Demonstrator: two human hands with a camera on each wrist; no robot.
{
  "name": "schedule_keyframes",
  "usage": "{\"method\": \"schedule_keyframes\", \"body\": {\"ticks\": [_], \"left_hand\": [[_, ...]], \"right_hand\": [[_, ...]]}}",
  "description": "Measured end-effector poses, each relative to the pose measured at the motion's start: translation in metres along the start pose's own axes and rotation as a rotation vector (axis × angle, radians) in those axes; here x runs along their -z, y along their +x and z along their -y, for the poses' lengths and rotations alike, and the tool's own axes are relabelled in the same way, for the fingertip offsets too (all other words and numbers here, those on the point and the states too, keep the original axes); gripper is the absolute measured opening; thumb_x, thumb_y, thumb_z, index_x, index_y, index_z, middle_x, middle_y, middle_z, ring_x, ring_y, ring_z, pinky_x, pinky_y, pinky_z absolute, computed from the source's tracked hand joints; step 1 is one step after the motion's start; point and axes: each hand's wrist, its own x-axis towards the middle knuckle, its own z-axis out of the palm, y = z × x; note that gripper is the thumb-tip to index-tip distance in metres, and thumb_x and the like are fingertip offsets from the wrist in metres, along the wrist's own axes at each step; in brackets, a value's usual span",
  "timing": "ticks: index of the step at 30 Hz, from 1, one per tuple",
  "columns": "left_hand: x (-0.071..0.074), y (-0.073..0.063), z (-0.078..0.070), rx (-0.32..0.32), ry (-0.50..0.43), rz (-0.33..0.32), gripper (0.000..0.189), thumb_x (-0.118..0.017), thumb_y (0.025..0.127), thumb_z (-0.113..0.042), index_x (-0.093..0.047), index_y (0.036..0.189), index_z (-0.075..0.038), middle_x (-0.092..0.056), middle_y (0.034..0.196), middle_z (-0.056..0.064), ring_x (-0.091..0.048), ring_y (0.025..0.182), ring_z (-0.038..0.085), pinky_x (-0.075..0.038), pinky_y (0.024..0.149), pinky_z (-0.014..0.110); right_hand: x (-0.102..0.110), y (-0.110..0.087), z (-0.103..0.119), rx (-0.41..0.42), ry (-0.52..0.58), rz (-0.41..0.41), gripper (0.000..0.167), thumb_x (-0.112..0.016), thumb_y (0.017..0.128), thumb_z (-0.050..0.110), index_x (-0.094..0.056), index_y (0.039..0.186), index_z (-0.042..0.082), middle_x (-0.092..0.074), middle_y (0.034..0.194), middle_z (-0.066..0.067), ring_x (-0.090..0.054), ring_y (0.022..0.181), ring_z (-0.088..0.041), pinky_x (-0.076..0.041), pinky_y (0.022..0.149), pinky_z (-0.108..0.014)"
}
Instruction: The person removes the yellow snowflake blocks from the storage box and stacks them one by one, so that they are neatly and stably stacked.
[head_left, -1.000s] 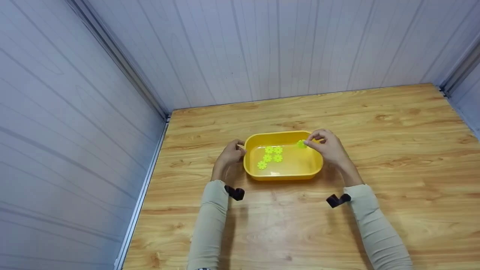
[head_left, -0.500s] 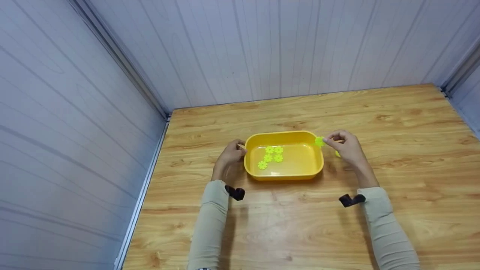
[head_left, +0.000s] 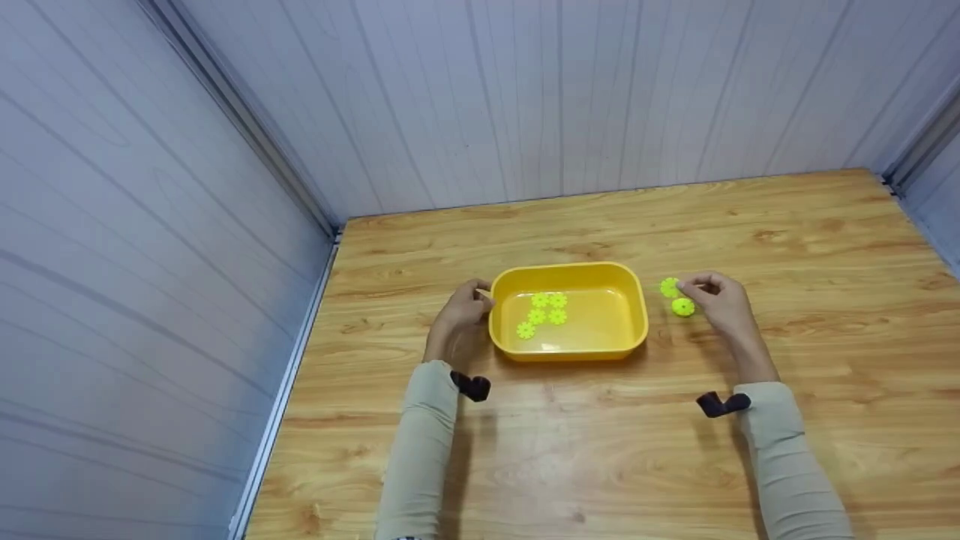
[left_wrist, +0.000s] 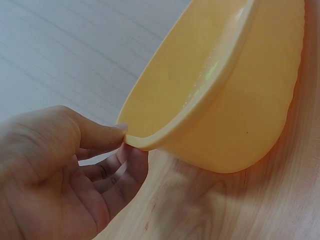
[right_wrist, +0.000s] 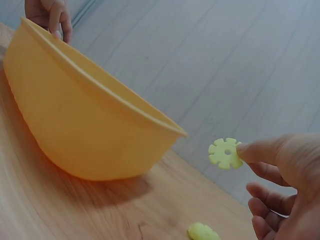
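Observation:
A yellow plastic basin stands on the wooden table, several bright yellow-green notched discs lying flat on the left part of its floor. My left hand pinches the basin's left rim between thumb and fingers, as the left wrist view shows up close. To the right of the basin, my right hand pinches a flower-shaped notched disc with a small hole in its middle, held above the table. Below that disc, more yellow-green notched pieces lie on the tabletop, looking like a small stack.
The wood-grain table ends at a pale panelled wall behind and another wall on the left. Black wrist mounts stick out from both sleeves.
My right hand has moved right, carrying the notched disc from inside the basin, over its right rim, to beside the pieces on the table. My left hand stays on the rim.

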Motion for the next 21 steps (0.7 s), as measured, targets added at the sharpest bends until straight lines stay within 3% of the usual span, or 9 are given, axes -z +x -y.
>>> {"method": "schedule_keyframes", "body": {"ticks": [6,13,21], "left_hand": [[0.0,0.0,-0.001,0.011,0.032,-0.003,0.033,-0.051,0.097,-0.011,-0.049,0.13,-0.006,-0.051,0.093,0.005,-0.051,0.086,0.018,-0.046,0.087,0.035],[0.0,-0.001,-0.001,0.009,0.038,-0.007,0.033,-0.051,0.097,-0.011,-0.05,0.13,-0.006,-0.052,0.094,0.006,-0.051,0.087,0.018,-0.046,0.086,0.034],[0.0,0.0,-0.001,0.013,0.031,-0.008,0.033,-0.051,0.097,-0.01,-0.05,0.129,-0.006,-0.051,0.094,0.005,-0.052,0.086,0.017,-0.049,0.086,0.035]], "right_hand": [[0.012,-0.002,-0.01,-0.083,-0.07,-0.008,0.049,-0.061,0.09,0.046,-0.059,0.114,0.003,-0.053,0.096,0.006,-0.048,0.087,-0.012,-0.044,0.07,-0.024],[0.021,-0.001,-0.014,-0.138,-0.192,0.051,0.055,-0.056,0.093,0.047,-0.056,0.12,0.0,-0.053,0.111,-0.009,-0.048,0.094,-0.017,-0.043,0.07,-0.023],[0.021,0.002,-0.016,-0.142,-0.29,0.082,0.047,-0.056,0.094,0.042,-0.06,0.115,0.0,-0.058,0.104,-0.014,-0.047,0.071,-0.015,-0.042,0.058,-0.026]]}}
